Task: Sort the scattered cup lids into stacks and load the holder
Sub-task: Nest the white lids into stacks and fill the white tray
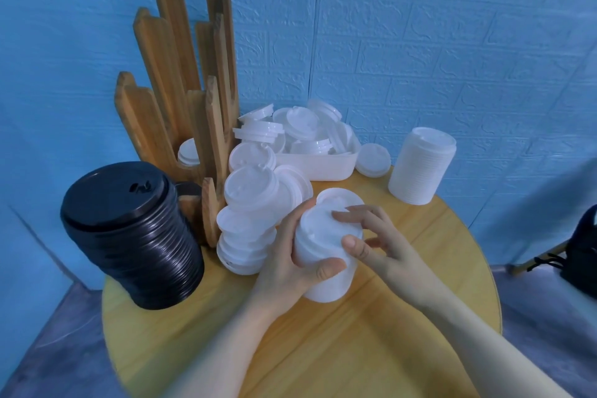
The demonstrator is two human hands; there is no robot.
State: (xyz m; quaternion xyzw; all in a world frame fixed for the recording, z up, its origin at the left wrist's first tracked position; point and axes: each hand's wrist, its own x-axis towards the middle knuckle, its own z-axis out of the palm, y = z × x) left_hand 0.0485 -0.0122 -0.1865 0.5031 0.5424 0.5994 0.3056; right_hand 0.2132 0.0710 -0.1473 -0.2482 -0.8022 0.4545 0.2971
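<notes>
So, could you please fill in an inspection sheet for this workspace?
Surface: round wooden table.
Job's things: wooden holder, one white lid in a slot; black lid stack; white lid stack; loose white lids; held lid stack.
Clutter: white tray heaped with lids.
Hands: left hand grips the held stack; right hand touches its top.
Cables: nothing seen.
Surroundings: blue wall; dark bag.

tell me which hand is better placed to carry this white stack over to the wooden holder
Left. The left hand already grips the white stack around its side, and the wooden holder stands on that hand's side of the table. The right hand only touches the stack's top and far side with its fingertips.
</notes>
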